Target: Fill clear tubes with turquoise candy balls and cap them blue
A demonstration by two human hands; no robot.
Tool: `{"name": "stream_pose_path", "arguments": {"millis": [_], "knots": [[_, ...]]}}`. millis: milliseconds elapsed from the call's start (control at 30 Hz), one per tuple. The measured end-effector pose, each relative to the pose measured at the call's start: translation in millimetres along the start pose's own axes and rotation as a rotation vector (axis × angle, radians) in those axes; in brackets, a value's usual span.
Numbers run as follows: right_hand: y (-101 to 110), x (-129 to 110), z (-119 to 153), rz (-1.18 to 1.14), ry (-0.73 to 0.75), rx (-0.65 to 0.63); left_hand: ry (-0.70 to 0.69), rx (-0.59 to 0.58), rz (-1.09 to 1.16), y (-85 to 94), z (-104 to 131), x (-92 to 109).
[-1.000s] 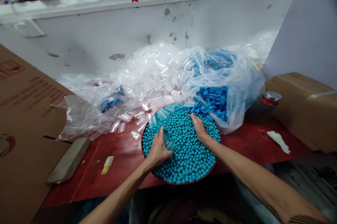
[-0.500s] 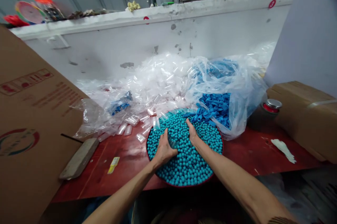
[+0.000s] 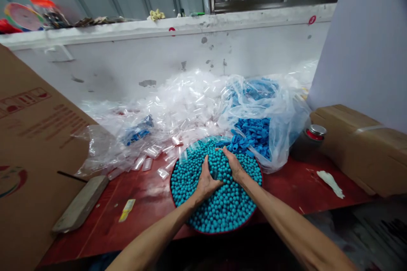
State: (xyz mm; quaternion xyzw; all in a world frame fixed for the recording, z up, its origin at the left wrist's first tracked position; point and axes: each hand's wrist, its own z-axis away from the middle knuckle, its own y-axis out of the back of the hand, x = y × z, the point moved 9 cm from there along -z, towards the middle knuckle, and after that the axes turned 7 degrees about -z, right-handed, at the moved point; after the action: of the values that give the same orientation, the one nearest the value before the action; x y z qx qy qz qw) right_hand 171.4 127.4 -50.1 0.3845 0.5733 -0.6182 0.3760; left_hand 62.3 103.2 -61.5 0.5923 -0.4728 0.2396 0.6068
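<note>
A round basin with a red rim (image 3: 172, 196) holds a heap of small teal beads (image 3: 219, 211). My left hand (image 3: 207, 182) rests in the beads left of the middle, thumb and fingers spread apart. A small dark, see-through patch shows between them, and I cannot make out what it is. My right hand (image 3: 233, 165) lies in the beads on the right, fingers stretched toward the left hand, some fingertips hidden. Several clear plastic tubes (image 3: 183, 157) lie on the basin's far left side. Blue plastic pieces (image 3: 254, 135) spill from a clear bag (image 3: 282, 135) onto its far rim.
A heap of clear tubes (image 3: 190, 93) lies against the wall. Cardboard boxes stand left (image 3: 38, 143) and right (image 3: 359, 148). On the red table (image 3: 152, 194) are a grey block (image 3: 82, 205), a yellow-white packet (image 3: 127, 210), a dark jar (image 3: 307, 141) and a whitish strip (image 3: 330, 182).
The view has shifted, so the scene sits lower and further left. My hands are closer together over the beads, the left one having moved right.
</note>
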Motion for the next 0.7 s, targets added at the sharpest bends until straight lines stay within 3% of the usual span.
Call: {"name": "stream_pose_path", "arguments": {"millis": [100, 233, 300, 433, 533, 633, 700], "knots": [[-16, -12, 4, 0.211, 0.133, -0.086, -0.019, 0.002, 0.016, 0.9, -1, 1], [-28, -16, 12, 0.324, 0.243, -0.154, 0.007, -0.068, -0.053, 0.9, 0, 2], [-21, -14, 12, 0.290, 0.233, -0.098, -0.015, -0.128, -0.086, 0.7, 2, 5], [6, 3, 8, 0.159, 0.051, 0.117, -0.036, -0.226, -0.025, 2.1, 9, 8], [1, 3, 2, 0.230, 0.073, 0.082, 0.008, -0.229, 0.008, 6.8, 10, 5], [-13, -1, -1, 0.313, 0.141, 0.016, 0.012, -0.295, 0.044, 2.5, 9, 4], [-24, -5, 0, 0.361, 0.191, -0.005, -0.011, -0.271, 0.033, 2.9, 6, 3]]}}
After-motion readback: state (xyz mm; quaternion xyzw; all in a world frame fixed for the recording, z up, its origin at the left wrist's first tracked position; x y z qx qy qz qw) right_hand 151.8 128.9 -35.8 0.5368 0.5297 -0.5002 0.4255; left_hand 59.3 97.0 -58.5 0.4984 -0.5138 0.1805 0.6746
